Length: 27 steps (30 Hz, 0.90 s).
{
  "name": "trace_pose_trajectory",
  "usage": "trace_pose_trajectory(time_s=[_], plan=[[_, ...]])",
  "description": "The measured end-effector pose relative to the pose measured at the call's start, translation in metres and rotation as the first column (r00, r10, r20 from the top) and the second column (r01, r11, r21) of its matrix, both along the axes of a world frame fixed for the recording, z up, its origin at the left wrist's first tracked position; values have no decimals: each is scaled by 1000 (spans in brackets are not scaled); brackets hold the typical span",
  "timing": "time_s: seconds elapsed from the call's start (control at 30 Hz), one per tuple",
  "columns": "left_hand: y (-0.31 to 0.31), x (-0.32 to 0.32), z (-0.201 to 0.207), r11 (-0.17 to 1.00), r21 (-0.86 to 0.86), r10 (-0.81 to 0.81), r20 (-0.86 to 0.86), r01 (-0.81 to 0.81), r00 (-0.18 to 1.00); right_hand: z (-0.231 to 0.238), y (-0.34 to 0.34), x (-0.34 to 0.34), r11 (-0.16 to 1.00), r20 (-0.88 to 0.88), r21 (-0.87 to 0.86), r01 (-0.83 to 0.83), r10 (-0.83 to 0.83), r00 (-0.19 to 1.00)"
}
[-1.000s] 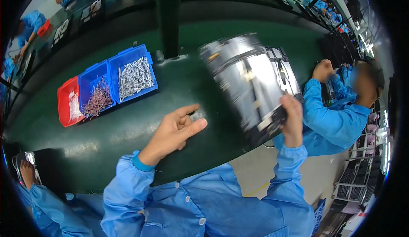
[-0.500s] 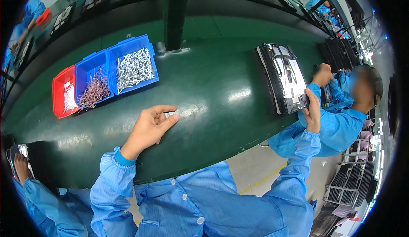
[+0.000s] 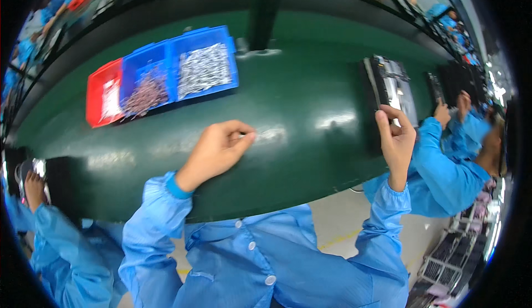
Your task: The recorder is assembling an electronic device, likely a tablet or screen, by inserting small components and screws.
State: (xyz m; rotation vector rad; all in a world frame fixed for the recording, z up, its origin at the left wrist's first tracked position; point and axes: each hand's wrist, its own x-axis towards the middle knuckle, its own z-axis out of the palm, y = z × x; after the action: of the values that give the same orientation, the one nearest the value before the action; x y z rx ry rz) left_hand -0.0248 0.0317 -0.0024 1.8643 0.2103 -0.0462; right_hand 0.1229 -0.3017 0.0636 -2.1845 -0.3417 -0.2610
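My left hand hovers over the green table with thumb and forefinger pinched together. A tiny pale speck shows by the fingertips, too small to name. My right hand is raised in front of a stack of flat black-and-silver electronic units, its thumb and forefinger curled together. What it pinches, if anything, I cannot make out. Nearest my left hand is a blue bin of small silvery pieces. Beside it stand a blue bin of thin pinkish-brown pieces and a red bin of small white pieces.
A dark post rises from the table behind the bins. At the right sits a co-worker in a blue sleeve, near more dark units. Another co-worker's hand touches a device at the far left.
The view has shifted, so the bins and stack sit further right in the picture. My right hand has left the stack's near corner and curled its fingers. My left hand stays pinched.
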Motion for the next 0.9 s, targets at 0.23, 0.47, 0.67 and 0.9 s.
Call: trace_pose_trajectory(time_s=[0.23,0.47,0.67,0.9], plan=[[7,-8,5,928,274,128,400,-252,908,-34,107,17,754,-329,-41,-655,609,722],[75,-32,11,564,410,388,635,-717,668,-63,167,64,866,-414,260,-428,500,761],[97,-51,8,470,470,412,631,-747,657,-68,171,58,870,-353,271,-412,487,799],[99,-43,3,439,568,251,666,-696,703,-69,168,59,858,-352,285,-428,509,786]])
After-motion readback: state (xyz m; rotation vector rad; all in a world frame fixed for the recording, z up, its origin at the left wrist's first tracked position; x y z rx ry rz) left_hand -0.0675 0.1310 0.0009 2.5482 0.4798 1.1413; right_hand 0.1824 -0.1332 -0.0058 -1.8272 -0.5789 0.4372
